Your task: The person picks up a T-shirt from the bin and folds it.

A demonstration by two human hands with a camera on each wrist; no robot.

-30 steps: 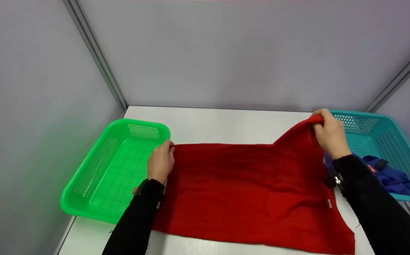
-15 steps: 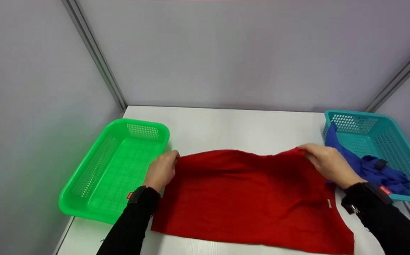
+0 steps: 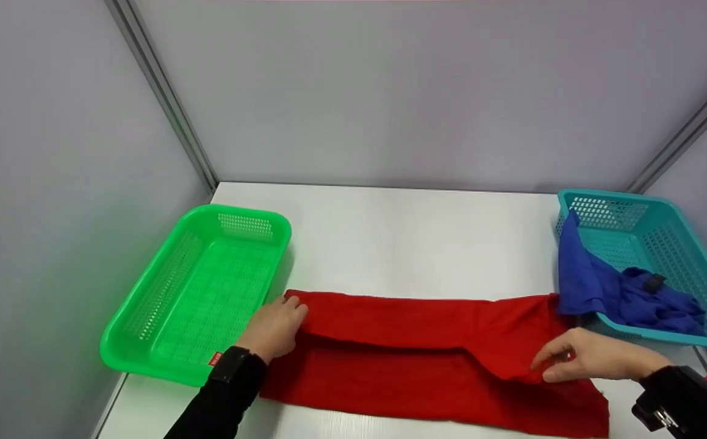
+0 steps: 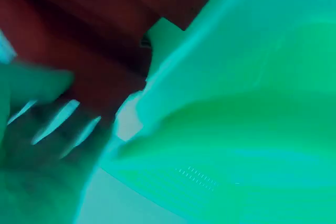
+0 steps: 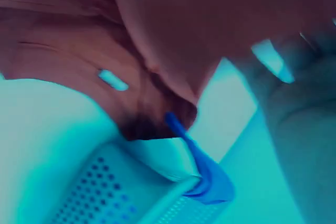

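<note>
A red cloth (image 3: pixel 390 317) lies across the white table, its far part folded over toward the near edge as a loose flap. My left hand (image 3: pixel 274 326) holds the flap at its left end, beside the green basket (image 3: pixel 194 292). At the other end my right hand (image 3: pixel 597 355) pinches the flap's near right corner between thumb and fingers, low over the layer beneath. Dark red cloth (image 4: pixel 100 45) lies past the fingers in the left wrist view. A small white label (image 5: pixel 113 80) shows on the cloth in the right wrist view.
A teal basket (image 3: pixel 698 244) stands at the right, with a crumpled blue cloth (image 3: pixel 603 283) in it that hangs over its left rim. White table surface (image 3: pixel 402 238) lies behind the red cloth. Grey wall panels (image 3: pixel 426 97) enclose the back and sides.
Both hands have drawn the far edge of the red cloth toward the near side, folding it over. The right hand came down farthest, uncovering the blue cloth hanging over the basket rim.
</note>
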